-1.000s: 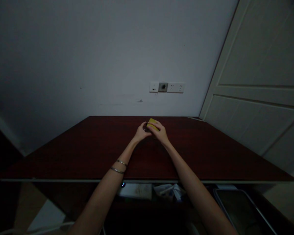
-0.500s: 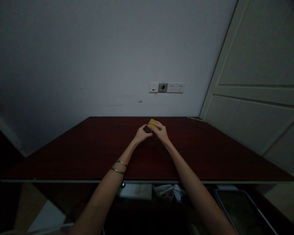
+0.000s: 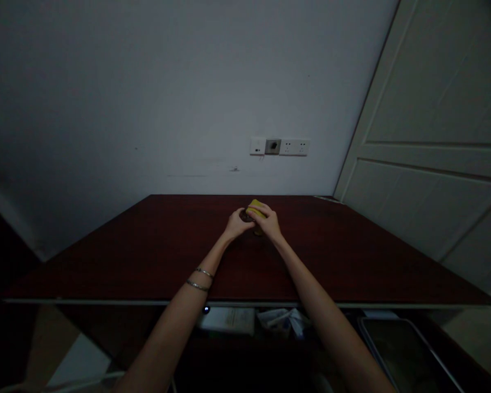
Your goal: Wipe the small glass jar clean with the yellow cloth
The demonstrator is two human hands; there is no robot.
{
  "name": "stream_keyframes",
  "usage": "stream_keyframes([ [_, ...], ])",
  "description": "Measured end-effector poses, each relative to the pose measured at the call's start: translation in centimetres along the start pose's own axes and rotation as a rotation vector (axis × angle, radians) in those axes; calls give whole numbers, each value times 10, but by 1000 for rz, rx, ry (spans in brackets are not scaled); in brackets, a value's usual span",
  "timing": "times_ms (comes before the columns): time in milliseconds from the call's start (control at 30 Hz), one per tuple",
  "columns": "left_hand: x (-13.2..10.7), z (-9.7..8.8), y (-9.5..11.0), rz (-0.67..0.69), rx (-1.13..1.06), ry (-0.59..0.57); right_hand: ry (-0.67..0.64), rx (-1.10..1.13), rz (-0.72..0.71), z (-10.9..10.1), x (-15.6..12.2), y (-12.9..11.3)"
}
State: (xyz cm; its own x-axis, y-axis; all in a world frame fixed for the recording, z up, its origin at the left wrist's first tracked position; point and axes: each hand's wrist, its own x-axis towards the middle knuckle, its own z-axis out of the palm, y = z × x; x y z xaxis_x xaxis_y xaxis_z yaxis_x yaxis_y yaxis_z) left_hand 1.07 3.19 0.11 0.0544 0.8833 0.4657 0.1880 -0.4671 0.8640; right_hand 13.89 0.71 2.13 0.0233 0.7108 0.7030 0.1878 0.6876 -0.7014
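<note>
My left hand (image 3: 237, 224) is wrapped around a see-through, dark-looking glass (image 3: 246, 216), its thumb along the near side. My right hand (image 3: 270, 222) grips a yellow block that looks like a sponge (image 3: 255, 204), fingers over its top and right side. The sponge is against or just above the glass on its right; I cannot tell whether they touch. Both hands meet over the far middle of the dark red wooden table (image 3: 167, 245). A small yellowish patch shows just below the hands. The fingers hide much of both things.
A white wall with sockets (image 3: 294, 147) rises behind the table, and a pale door (image 3: 425, 109) stands at the right. Beneath the tabletop, an open shelf holds a white box (image 3: 229, 320), crumpled packets (image 3: 284, 321) and a dark-faced tray-like object (image 3: 405, 349).
The hands stay in nearly the same place. The yellow sponge has shifted or tilted slightly, and a yellowish patch now shows below the hands where only a faint outline was before.
</note>
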Motion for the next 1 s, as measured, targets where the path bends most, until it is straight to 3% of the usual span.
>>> stream_keyframes([
  [100,2,-1,-3,0,21,32,-89,-49,-79,0,-3,-3],
  [200,2,-1,-4,21,22,12,-79,-79,-75,0,-4,-4],
  [367,-3,3,-3,69,3,-89,74,18,100,-5,4,4],
  [500,-7,5,3,59,-49,-126,106,190,243,-10,9,8],
  [767,-3,3,12,-62,-321,-62,-26,150,23,-10,6,-9],
  [900,-4,5,11,-103,-408,-55,-35,139,6,-9,5,-9],
  [1000,-8,7,14,-138,-448,-92,33,146,42,-10,7,-7],
])
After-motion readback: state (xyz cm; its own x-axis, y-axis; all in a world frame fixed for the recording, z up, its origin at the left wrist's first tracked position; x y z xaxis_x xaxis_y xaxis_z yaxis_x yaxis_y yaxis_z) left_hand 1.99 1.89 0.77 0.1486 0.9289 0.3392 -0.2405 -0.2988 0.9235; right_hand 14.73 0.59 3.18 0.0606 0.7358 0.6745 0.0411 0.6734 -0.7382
